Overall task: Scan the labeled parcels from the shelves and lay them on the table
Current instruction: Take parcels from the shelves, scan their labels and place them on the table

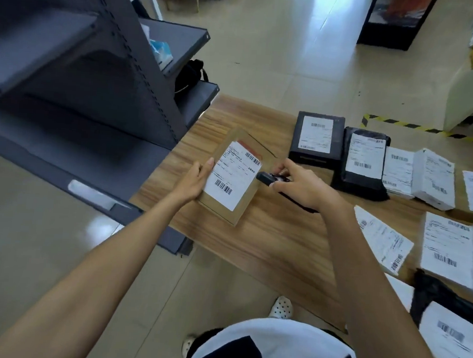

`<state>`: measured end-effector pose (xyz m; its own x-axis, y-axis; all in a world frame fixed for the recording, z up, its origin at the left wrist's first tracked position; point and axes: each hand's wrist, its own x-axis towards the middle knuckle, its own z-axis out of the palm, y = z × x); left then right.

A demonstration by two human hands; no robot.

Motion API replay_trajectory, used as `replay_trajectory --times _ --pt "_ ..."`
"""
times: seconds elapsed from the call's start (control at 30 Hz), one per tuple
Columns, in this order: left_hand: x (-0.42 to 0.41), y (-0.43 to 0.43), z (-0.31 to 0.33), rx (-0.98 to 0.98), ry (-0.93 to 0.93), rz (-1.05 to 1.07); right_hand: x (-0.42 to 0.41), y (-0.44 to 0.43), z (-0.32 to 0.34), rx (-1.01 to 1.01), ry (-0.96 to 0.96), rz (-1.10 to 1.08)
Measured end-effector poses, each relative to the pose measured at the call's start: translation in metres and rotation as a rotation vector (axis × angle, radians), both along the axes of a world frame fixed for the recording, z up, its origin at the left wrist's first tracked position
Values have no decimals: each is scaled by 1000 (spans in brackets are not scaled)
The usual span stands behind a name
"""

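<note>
Over the left part of the wooden table [268,236], the left hand [195,180] grips a flat cardboard parcel [246,204] by its left edge. The thumb lies on the rim of the white label [231,175] and the other fingers are hidden behind the cardboard. The parcel is tilted with the label side up; if its lower edge touches the wood, I cannot tell.

The right hand [301,185] is closed around a black scanner [266,178]. The front end of the scanner points at the right edge of the label and is just beside it.

This label carries one barcode at its upper right corner and one bigger barcode near its lower edge. Between them are lines of small print which are too fine to read. A red strip shows along the top edge of the label.

Further right on the table lie other labeled parcels: a black box [315,160], a black plastic bag [359,183] touching it, then white packets [432,179], and more white ones near the right border. Each shows barcodes and blurred print, and no word is surely readable.

Grey metal shelves [97,87] stand at the left against the end of the table, with a blue and white pack [161,51] on an upper board. Yellow and black tape [404,125] is stuck on the floor beyond the table.
</note>
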<state>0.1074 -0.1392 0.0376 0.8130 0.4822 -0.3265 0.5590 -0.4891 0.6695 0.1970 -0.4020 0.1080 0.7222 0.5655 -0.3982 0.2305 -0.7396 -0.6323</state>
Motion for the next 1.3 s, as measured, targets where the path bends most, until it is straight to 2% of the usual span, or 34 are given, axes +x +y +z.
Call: replay_trajectory --times 0.2,0.47,0.77,0.97,1.3 --pt "-121 75 10 110 68 175 -60 102 4 49 7 200" --pt "-339 185 22 6 56 503 -210 264 7 130 34 539" --pt "-526 266 16 -12 5 757 -357 394 5 175 104 744" --pt "-598 315 2 -22 -7 879 -415 469 4 156 117 852" --pt "-615 466 13 86 -5 984 -436 651 -8 219 140 849"
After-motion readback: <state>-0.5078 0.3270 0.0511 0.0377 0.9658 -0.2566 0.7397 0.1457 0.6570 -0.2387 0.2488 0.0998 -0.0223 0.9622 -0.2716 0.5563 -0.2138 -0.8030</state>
